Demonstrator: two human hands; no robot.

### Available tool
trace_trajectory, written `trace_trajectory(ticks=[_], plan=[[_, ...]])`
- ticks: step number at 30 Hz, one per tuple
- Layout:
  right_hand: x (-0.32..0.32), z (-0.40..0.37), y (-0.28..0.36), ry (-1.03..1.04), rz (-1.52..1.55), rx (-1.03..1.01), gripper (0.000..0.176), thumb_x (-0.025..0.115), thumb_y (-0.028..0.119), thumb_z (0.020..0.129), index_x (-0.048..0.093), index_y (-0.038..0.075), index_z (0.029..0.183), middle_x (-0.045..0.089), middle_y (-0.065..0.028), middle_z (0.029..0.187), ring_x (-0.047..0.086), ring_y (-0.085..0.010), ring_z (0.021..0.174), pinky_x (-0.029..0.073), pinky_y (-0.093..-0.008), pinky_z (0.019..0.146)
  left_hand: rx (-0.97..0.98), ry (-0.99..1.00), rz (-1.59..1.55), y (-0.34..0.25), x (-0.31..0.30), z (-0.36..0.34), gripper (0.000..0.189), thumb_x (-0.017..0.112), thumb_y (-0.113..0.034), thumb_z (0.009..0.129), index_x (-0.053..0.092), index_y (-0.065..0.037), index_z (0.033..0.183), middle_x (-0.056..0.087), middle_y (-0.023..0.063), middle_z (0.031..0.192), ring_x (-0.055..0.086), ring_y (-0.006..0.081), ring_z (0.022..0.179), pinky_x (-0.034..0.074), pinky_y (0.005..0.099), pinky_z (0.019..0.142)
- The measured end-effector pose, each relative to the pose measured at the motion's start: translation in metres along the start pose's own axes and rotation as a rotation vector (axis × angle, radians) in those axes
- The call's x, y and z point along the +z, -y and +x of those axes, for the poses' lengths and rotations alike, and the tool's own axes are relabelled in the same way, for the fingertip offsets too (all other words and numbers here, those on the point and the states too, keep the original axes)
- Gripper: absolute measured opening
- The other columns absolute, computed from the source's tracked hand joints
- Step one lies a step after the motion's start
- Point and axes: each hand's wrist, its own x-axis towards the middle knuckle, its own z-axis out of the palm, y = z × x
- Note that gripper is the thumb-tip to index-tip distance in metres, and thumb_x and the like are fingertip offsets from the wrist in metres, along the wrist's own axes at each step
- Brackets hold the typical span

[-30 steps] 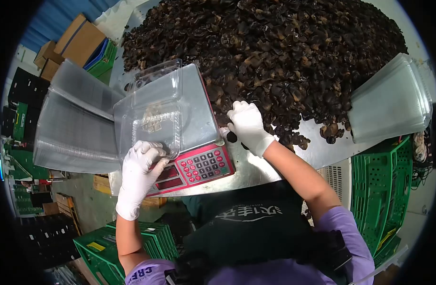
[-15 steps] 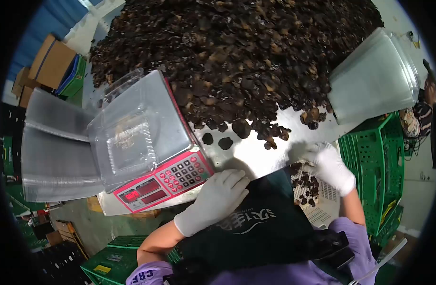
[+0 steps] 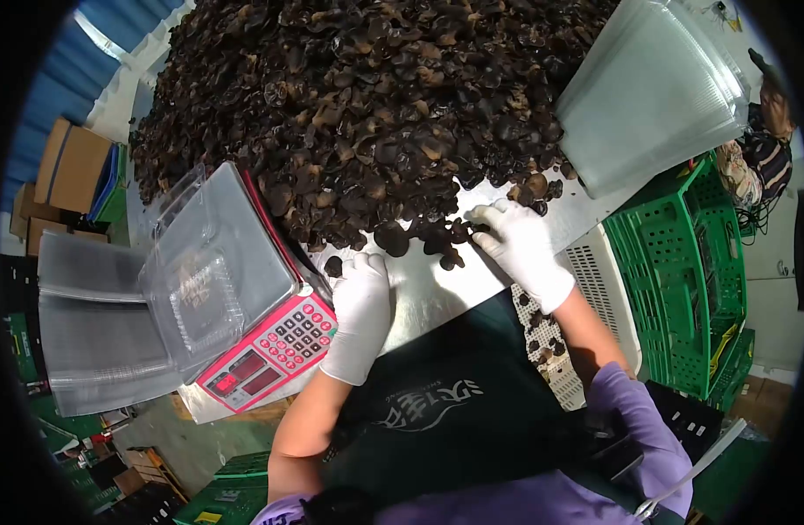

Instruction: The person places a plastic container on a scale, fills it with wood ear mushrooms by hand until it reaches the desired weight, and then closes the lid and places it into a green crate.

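Table [image 3: 419, 302]: wood ear fungus heap [image 3: 358, 105] across far side. Right hand [image 3: 526, 249]: fingers spread, near heap's edge. Left hand [image 3: 361, 302]: fingers together beside stray piece [image 3: 333, 267]; grip unclear. Gentle, low gathering should limit tearing.

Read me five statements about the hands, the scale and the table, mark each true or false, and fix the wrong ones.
1. White gloves cover both the left hand and the right hand. True.
2. The scale has nothing on its plate. False: a clear container lies on it.
3. The right hand is nearer the scale than the left hand. False: the left hand is nearer.
4. A heap of dark pieces covers much of the table. True.
5. The scale's keypad panel is green. False: it is pink.
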Motion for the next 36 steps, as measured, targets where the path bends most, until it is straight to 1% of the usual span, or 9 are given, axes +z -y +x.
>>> trace_trajectory(ticks=[2, 6, 9, 12, 19, 23, 26, 32, 36], plan=[[0.008, 0.004, 0.003, 0.056, -0.121, 0.072, 0.020, 0.073, 0.016, 0.078, 0.068, 0.012, 0.097, 0.063, -0.0081, 0.089, 0.064, -0.0285, 0.086, 0.051, -0.0404, 0.074, -0.048, 0.040, 0.004, -0.006, -0.005, -0.001, 0.042, 0.069, -0.012, 0.072, 0.056, -0.001, 0.110, 0.057, 0.0126, 0.099, 0.060, 0.0277, 0.088, 0.054, 0.0369, 0.068], [0.032, -0.009, -0.016, 0.015, 0.078, 0.105, 0.017, 0.073, 0.015, 0.078, 0.068, 0.009, 0.094, 0.063, -0.0081, 0.088, 0.064, -0.0284, 0.084, 0.051, -0.0394, 0.073, 0.032, -0.238, -0.362, -0.021, -0.008, 0.004, 0.039, 0.067, -0.014, 0.078, 0.059, -0.005, 0.115, 0.058, 0.0119, 0.105, 0.060, 0.0288, 0.091, 0.053, 0.0387, 0.075], [0.038, -0.017, -0.025, -0.210, 0.280, 0.168, 0.016, 0.072, 0.012, 0.077, 0.069, 0.009, 0.092, 0.063, -0.0077, 0.087, 0.066, -0.0255, 0.076, 0.053, -0.0367, 0.070, 0.061, -0.334, -0.496, -0.041, -0.013, 0.024, 0.050, 0.066, -0.010, 0.080, 0.056, -0.008, 0.129, 0.058, 0.0142, 0.118, 0.062, 0.0319, 0.096, 0.053, 0.0403, 0.078], [0.034, -0.018, -0.021, -0.197, 0.299, 0.245, 0.018, 0.072, 0.013, 0.078, 0.070, 0.009, 0.096, 0.064, -0.0077, 0.089, 0.066, -0.0259, 0.077, 0.053, -0.0361, 0.070, 0.144, -0.166, -0.312, -0.050, 0.007, 0.040, 0.051, 0.066, -0.013, 0.079, 0.056, -0.009, 0.129, 0.058, 0.0125, 0.119, 0.063, 0.0299, 0.093, 0.054, 0.0394, 0.075], [0.035, -0.010, -0.003, -0.177, 0.165, 0.146, 0.023, 0.071, 0.012, 0.083, 0.068, 0.007, 0.105, 0.064, -0.0092, 0.095, 0.065, -0.0266, 0.088, 0.052, -0.0352, 0.077, 0.107, -0.252, -0.352, -0.041, 0.016, 0.014, 0.038, 0.069, -0.017, 0.079, 0.059, -0.007, 0.115, 0.059, 0.0094, 0.108, 0.061, 0.0279, 0.089, 0.051, 0.0395, 0.073], [0.046, -0.009, -0.008, -0.179, 0.132, 0.078, 0.023, 0.072, 0.018, 0.078, 0.069, 0.009, 0.099, 0.058, -0.0096, 0.092, 0.061, -0.0277, 0.082, 0.049, -0.0394, 0.071, 0.081, -0.263, -0.393, -0.032, 0.018, -0.001, 0.038, 0.070, -0.019, 0.079, 0.060, -0.007, 0.113, 0.059, 0.0102, 0.106, 0.061, 0.0291, 0.090, 0.050, 0.0409, 0.075], [0.032, 0.000, 0.000, -0.203, -0.001, 0.059, 0.029, 0.077, 0.023, 0.072, 0.069, 0.012, 0.097, 0.058, -0.0058, 0.099, 0.052, -0.0260, 0.100, 0.041, -0.0397, 0.083, 0.067, -0.275, -0.418, -0.031, 0.016, -0.005, 0.035, 0.070, -0.019, 0.080, 0.060, -0.006, 0.111, 0.059, 0.0108, 0.106, 0.060, 0.0304, 0.089, 0.050, 0.0420, 0.074], [0.045, 0.007, 0.001, -0.162, 0.043, -0.064, 0.015, 0.075, 0.020, 0.076, 0.070, 0.010, 0.087, 0.063, -0.0022, 0.104, 0.054, -0.0239, 0.103, 0.040, -0.0385, 0.086, 0.068, -0.311, -0.494, -0.028, 0.012, -0.008, 0.041, 0.071, -0.020, 0.080, 0.059, -0.004, 0.116, 0.058, 0.0134, 0.108, 0.060, 0.0326, 0.094, 0.050, 0.0430, 0.079], [-0.030, -0.011, 0.006, -0.277, 0.014, -0.180, 0.007, 0.072, 0.015, 0.076, 0.072, 0.010, 0.081, 0.069, -0.0049, 0.091, 0.064, -0.0254, 0.087, 0.051, -0.0363, 0.074, -0.004, -0.312, -0.513, -0.022, 0.005, -0.007, 0.065, 0.074, -0.021, 0.074, 0.050, -0.002, 0.131, 0.052, 0.0192, 0.126, 0.055, 0.0376, 0.108, 0.047, 0.0449, 0.091]])
